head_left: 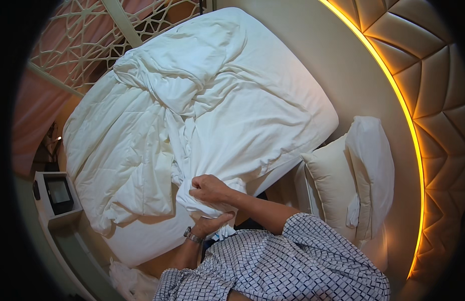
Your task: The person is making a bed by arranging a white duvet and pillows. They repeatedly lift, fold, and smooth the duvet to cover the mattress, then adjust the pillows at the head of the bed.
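A white bed sheet is pulled off the bed into a gathered bunch at my body. My right hand is closed in a fist on top of this bunch. Just below it, my left hand, with a metal watch at the wrist, wraps round the lower folds; its fingertips are partly hidden by the cloth. A crumpled white duvet spreads over the left side of the bed and up to its far end. Under it the white mattress shows at the near left edge.
Cream pillows and a white cloth are piled at the right, by a padded wall with a glowing light strip. At the left stands a shelf unit with a dark box. White fabric lies below the bed. A lattice screen stands behind.
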A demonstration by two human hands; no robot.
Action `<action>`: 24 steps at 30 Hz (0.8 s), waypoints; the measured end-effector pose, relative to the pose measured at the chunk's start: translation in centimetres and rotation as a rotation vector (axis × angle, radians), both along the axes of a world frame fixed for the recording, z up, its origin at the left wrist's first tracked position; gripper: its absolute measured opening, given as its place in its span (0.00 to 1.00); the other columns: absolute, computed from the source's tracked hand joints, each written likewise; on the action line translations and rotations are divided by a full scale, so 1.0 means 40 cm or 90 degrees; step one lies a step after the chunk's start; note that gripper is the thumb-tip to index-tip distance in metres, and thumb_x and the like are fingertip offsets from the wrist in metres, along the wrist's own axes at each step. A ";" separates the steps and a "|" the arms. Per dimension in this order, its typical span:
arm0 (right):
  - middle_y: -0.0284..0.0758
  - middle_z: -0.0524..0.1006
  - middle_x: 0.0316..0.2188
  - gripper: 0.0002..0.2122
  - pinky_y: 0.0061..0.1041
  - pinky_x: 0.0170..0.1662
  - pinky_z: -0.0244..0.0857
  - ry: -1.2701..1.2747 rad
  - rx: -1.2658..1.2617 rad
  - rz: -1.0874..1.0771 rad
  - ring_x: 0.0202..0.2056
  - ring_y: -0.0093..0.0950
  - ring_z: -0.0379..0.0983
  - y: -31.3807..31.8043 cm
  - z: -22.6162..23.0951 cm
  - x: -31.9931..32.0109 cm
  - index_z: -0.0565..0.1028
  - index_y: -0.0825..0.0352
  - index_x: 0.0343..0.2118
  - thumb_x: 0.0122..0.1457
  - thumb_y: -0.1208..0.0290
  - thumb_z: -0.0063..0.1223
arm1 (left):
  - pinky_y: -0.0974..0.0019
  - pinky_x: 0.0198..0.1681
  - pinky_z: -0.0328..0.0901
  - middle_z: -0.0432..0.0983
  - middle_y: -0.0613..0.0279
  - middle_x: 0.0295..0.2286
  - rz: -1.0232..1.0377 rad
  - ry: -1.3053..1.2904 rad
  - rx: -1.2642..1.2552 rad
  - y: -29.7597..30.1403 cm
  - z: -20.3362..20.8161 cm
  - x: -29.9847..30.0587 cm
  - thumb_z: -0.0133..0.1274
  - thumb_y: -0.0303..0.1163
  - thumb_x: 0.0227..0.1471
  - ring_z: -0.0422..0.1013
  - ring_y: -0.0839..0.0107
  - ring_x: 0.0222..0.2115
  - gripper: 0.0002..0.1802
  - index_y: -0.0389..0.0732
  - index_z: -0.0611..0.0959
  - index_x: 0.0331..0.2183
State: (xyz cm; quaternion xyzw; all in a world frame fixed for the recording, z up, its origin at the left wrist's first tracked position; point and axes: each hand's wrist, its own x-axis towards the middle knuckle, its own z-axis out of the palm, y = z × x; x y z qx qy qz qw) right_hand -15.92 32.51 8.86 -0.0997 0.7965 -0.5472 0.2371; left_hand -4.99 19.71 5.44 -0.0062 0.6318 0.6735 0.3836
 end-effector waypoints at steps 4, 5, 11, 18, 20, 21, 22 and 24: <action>0.43 0.77 0.22 0.12 0.34 0.32 0.68 -0.150 -0.049 -0.027 0.25 0.35 0.74 0.006 -0.019 0.005 0.75 0.72 0.25 0.51 0.65 0.55 | 0.65 0.44 0.68 0.77 0.65 0.38 -0.118 -0.007 -0.023 0.029 0.114 -0.054 0.61 0.37 0.55 0.72 0.72 0.39 0.17 0.40 0.80 0.45; 0.41 0.77 0.21 0.12 0.33 0.30 0.68 -0.190 -0.078 -0.051 0.24 0.32 0.74 0.016 -0.026 0.005 0.76 0.72 0.25 0.52 0.65 0.55 | 0.64 0.44 0.68 0.78 0.64 0.38 -0.125 0.011 -0.035 0.037 0.128 -0.056 0.60 0.39 0.56 0.72 0.71 0.39 0.17 0.40 0.81 0.44; 0.33 0.74 0.18 0.11 0.24 0.20 0.65 -0.321 -0.209 -0.200 0.16 0.22 0.69 0.136 -0.032 -0.024 0.76 0.71 0.28 0.55 0.66 0.56 | 0.60 0.43 0.68 0.80 0.64 0.35 -0.224 0.263 -0.134 0.038 0.098 -0.051 0.57 0.43 0.58 0.74 0.66 0.37 0.15 0.43 0.83 0.40; 0.31 0.75 0.21 0.10 0.22 0.23 0.65 -0.009 -0.072 -0.116 0.19 0.19 0.69 0.153 -0.062 -0.056 0.76 0.70 0.29 0.58 0.65 0.56 | 0.60 0.59 0.65 0.66 0.56 0.55 -0.392 0.012 -0.023 0.026 -0.031 -0.065 0.39 0.44 0.67 0.65 0.65 0.56 0.24 0.43 0.68 0.58; 0.32 0.76 0.21 0.11 0.23 0.25 0.66 -0.029 -0.069 -0.090 0.19 0.21 0.70 0.155 -0.041 -0.069 0.76 0.70 0.28 0.57 0.65 0.56 | 0.58 0.60 0.65 0.63 0.53 0.57 -0.350 -0.013 0.091 0.006 -0.099 -0.045 0.34 0.44 0.69 0.64 0.62 0.57 0.25 0.42 0.65 0.60; 0.32 0.77 0.21 0.11 0.24 0.25 0.66 -0.084 -0.077 -0.083 0.19 0.21 0.70 0.170 -0.010 -0.075 0.76 0.70 0.28 0.57 0.65 0.56 | 0.58 0.58 0.65 0.66 0.54 0.53 -0.300 -0.060 0.127 0.011 -0.092 -0.046 0.37 0.43 0.67 0.66 0.62 0.54 0.22 0.42 0.67 0.57; 0.33 0.77 0.21 0.11 0.24 0.25 0.67 -0.138 -0.085 -0.075 0.19 0.21 0.70 0.183 0.012 -0.081 0.76 0.70 0.28 0.57 0.65 0.56 | 0.59 0.56 0.65 0.68 0.55 0.49 -0.249 -0.106 0.162 0.015 -0.083 -0.046 0.39 0.43 0.66 0.67 0.62 0.51 0.20 0.43 0.69 0.54; 0.33 0.76 0.20 0.11 0.24 0.25 0.67 -0.169 -0.048 -0.089 0.19 0.22 0.71 0.213 0.032 -0.092 0.76 0.70 0.28 0.57 0.66 0.56 | 0.63 0.48 0.67 0.75 0.61 0.38 -0.181 -0.165 0.123 0.064 0.019 -0.072 0.50 0.42 0.61 0.70 0.65 0.41 0.14 0.45 0.77 0.44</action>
